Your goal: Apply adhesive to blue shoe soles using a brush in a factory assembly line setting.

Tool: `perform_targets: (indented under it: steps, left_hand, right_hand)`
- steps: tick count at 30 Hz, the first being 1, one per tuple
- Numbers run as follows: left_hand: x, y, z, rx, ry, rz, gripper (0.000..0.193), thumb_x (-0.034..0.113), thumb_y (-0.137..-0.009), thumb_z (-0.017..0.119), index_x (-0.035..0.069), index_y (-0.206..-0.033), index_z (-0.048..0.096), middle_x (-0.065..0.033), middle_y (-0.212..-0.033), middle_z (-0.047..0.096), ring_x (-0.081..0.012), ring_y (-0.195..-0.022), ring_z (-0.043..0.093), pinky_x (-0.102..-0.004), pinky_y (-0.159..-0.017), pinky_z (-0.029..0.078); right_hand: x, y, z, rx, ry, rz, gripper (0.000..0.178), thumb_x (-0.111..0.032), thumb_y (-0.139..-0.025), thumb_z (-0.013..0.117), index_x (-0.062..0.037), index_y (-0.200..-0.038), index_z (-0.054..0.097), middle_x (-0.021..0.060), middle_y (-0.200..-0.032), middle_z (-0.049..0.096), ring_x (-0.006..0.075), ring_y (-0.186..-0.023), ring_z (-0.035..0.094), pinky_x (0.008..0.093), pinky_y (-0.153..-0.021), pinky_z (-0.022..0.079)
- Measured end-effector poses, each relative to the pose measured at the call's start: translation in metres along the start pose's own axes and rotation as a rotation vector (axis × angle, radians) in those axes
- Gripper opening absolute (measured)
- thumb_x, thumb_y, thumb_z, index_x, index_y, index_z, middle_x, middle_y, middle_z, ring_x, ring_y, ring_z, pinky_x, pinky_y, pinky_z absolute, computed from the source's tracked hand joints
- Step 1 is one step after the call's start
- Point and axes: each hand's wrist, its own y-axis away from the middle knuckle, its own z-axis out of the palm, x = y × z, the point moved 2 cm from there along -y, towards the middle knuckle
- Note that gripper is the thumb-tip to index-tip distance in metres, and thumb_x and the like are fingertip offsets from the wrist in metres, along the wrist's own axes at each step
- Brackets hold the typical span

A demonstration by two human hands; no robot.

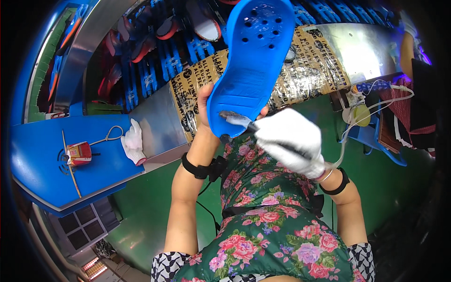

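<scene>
My bare left hand is closed around the heel end of a blue shoe sole, its toe end tilted up and away. Small round holes dot the toe area, where a wet-looking gloss shows. In a white glove, my right hand grips a brush by its dark handle. The bristles touch the inside of the sole at the heel. Most of my left fingers are hidden under the sole; a fingertip shows at its right edge.
Beyond the sole runs a ledge padded with taped cardboard, then a rack of blue holders with shoe parts. At left, a blue table bears a red container; a white glove lies beside it. Another person's arm and a cable are at right.
</scene>
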Motion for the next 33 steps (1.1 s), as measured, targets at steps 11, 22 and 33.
perform_targets:
  steps: [11, 22, 33]
  left_hand:
    - [0.002, 0.002, 0.009, -0.014, 0.022, -0.106, 0.090, 0.061, -0.091, 0.054, -0.003, -0.153, 0.038, -0.0365, -0.134, 0.055, -0.0507, -0.102, 0.067, -0.0542, -0.085, 0.058]
    - [0.002, -0.009, 0.016, -0.048, 0.094, -0.110, 0.088, 0.061, -0.089, 0.056, 0.001, -0.153, 0.040, -0.0344, -0.137, 0.054, -0.0500, -0.102, 0.065, -0.0528, -0.084, 0.056]
    - [0.010, -0.013, 0.002, -0.056, 0.176, -0.041, 0.094, 0.066, -0.090, 0.055, 0.002, -0.156, 0.034, -0.0311, -0.144, 0.050, -0.0541, -0.112, 0.061, -0.0610, -0.093, 0.054]
  right_hand:
    - [-0.010, 0.006, -0.007, -0.005, -0.063, -0.003, 0.025, -0.001, -0.077, 0.082, -0.0067, -0.101, 0.078, 0.0103, -0.103, 0.077, 0.0246, -0.088, 0.073, 0.0359, -0.076, 0.057]
    - [-0.013, 0.010, -0.001, 0.079, -0.199, 0.206, 0.020, -0.002, -0.077, 0.083, -0.0050, -0.096, 0.078, 0.0103, -0.099, 0.077, 0.0232, -0.087, 0.073, 0.0345, -0.078, 0.058]
    - [-0.011, 0.001, 0.012, -0.089, -0.449, 0.338, 0.021, -0.002, -0.080, 0.082, -0.0022, -0.100, 0.077, 0.0117, -0.103, 0.076, 0.0242, -0.092, 0.073, 0.0343, -0.082, 0.058]
